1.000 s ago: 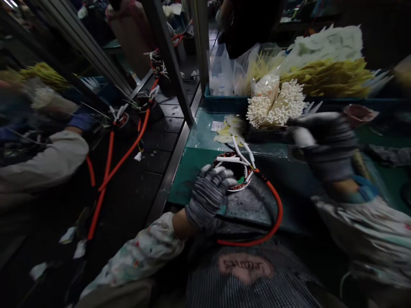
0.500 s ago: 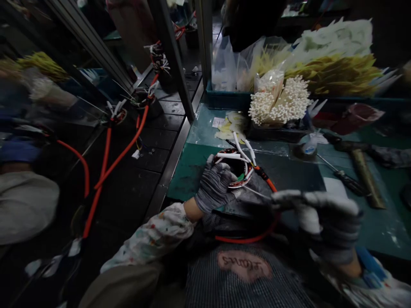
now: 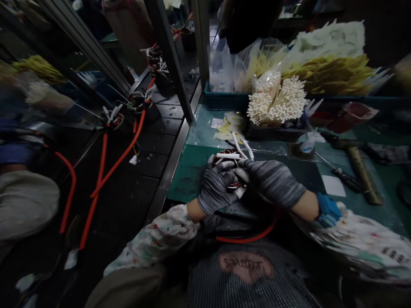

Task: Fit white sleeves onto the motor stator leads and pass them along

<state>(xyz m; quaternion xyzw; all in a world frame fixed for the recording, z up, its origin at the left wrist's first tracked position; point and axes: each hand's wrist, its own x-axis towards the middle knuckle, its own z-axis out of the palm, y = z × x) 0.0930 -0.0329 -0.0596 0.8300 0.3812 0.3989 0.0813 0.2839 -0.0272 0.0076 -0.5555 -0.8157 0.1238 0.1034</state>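
Note:
A ring-shaped motor stator (image 3: 236,186) with copper windings sits on the bench in front of me. White sleeved leads (image 3: 239,145) stick up from its top. My left hand (image 3: 218,186), in a grey striped glove with pale fingertips, is closed around the stator's near left side. My right hand (image 3: 272,182), gloved the same way, is at the right side of the stator, its fingers bent in over the rim. Whatever those fingers pinch is hidden. An orange-red cable (image 3: 250,239) curves below my hands, across the front of my apron.
Cotton swabs (image 3: 278,102) stand in a dark tray behind the stator, near yellow and white insulation sheets (image 3: 327,72). To the right lie a screwdriver (image 3: 348,179) and a hammer (image 3: 366,175). Left of a metal post, more stators (image 3: 141,100) stand on a conveyor, beside a co-worker's blue-gloved hand (image 3: 16,152).
My right hand has moved left and inward, from pulling a thin white cord out to the right, to the stator's rim. My left hand keeps its hold.

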